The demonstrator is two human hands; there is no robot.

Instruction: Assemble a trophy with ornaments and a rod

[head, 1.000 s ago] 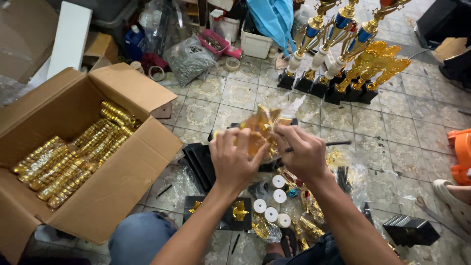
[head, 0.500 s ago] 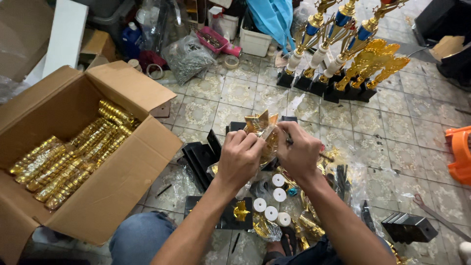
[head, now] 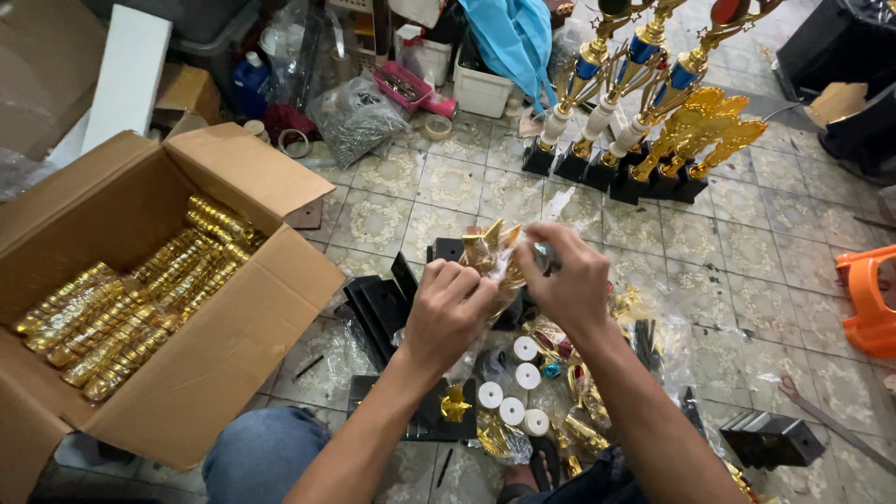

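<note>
My left hand (head: 448,313) and my right hand (head: 566,280) meet over a gold star-shaped trophy piece (head: 490,250) wrapped in clear plastic. Both hands grip it, held up above the tiled floor. Below them lie black trophy bases (head: 381,303), several white round caps (head: 513,392) and more gold parts in plastic bags (head: 499,437). My knee in blue jeans (head: 261,453) shows at the bottom.
An open cardboard box (head: 233,336) on the left holds several gold column parts (head: 131,299). Finished trophies (head: 644,112) stand at the back right. A white bin (head: 483,89), a pink tray (head: 409,86), an orange stool (head: 868,299) and a black base (head: 770,439) surround the spot.
Both hands have shifted slightly up and right with the gold piece between them. The plastic wrap around it sits lower and looser than before.
</note>
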